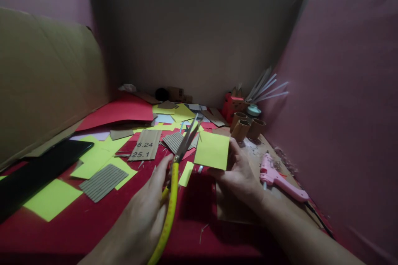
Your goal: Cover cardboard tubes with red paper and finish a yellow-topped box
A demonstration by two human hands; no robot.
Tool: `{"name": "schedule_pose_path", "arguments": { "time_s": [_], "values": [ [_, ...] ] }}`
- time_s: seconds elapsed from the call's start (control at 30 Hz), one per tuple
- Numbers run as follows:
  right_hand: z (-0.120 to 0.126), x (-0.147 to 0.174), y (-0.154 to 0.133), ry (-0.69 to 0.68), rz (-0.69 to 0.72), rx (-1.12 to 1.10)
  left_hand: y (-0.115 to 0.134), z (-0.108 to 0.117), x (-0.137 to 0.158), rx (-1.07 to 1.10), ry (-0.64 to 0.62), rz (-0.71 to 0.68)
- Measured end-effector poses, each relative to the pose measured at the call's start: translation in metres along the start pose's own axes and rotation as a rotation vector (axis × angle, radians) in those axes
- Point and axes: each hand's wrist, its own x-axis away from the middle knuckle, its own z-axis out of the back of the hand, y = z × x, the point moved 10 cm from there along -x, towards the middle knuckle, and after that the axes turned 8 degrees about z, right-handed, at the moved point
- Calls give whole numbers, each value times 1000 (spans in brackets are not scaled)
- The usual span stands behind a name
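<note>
Three walls (199, 41) boxed the scene in: pink left and right, grey far. Red tabletop (102, 232) sat below, with card and paper strewn over it. Cardboard panel (46, 70) stood along the left side. Brown board (233, 205) lay on the right. Long black slab (40, 174) lay near left; couldn't tell what it was. Red sheet (121, 112) lay far left, bulging up a little.

Left hand (141, 211) was near centre, thumb and fingers clamped on the scissors (184, 145), grip partly hidden by a yellow curved strip (171, 205) with small marks. Couldn't tell if the strip was fixed to the scissors. Right hand (241, 172) sat right of centre, pinching a yellow square (212, 150) at its right side; fingers behind the paper were hidden.

Scissors pointed far, blades slightly apart, just left of the square; couldn't tell if they touched it. Square was held up over the table, roughly centre. Pink glue gun (280, 180) lay on the right.

Corrugated piece (104, 182) lay near left, partly over yellow paper (90, 161). Printed card (145, 145), farther off, read 6.24 and 25.1. Red box (229, 105) stood far right, pale sticks (267, 87) fanning out beside it. Three cardboard tubes (240, 131) stood upright nearer, teal container (253, 110) just behind. Small yellow offcut (186, 174) lay left of the square.
</note>
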Motion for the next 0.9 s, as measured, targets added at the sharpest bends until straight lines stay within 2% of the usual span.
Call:
{"name": "schedule_pose_path", "arguments": {
  "time_s": [0.07,0.2,0.37,0.5,0.6,0.7,0.8,0.9],
  "values": [
    [-10,0,1,-91,-65,-103,17,0,-4,-27,9,18],
    [-23,6,7,-212,-168,-203,43,-9,-10,90,-13,66],
    [-25,11,16,-267,-178,-227,33,-31,-17,163,-120,177],
    [-22,8,11,-297,-105,-148,26,-32,-20,229,-99,221],
    [-24,9,7,-315,-106,-164,24,-35,-22,303,-104,226],
    [-25,12,8,-273,-153,-223,20,-36,-24,355,-57,206],
    [-18,12,12,-126,-182,-282,19,-42,-23,374,-47,163],
    [-14,9,15,-65,-189,-344,26,-39,-20,351,-18,111]
  ]
}}
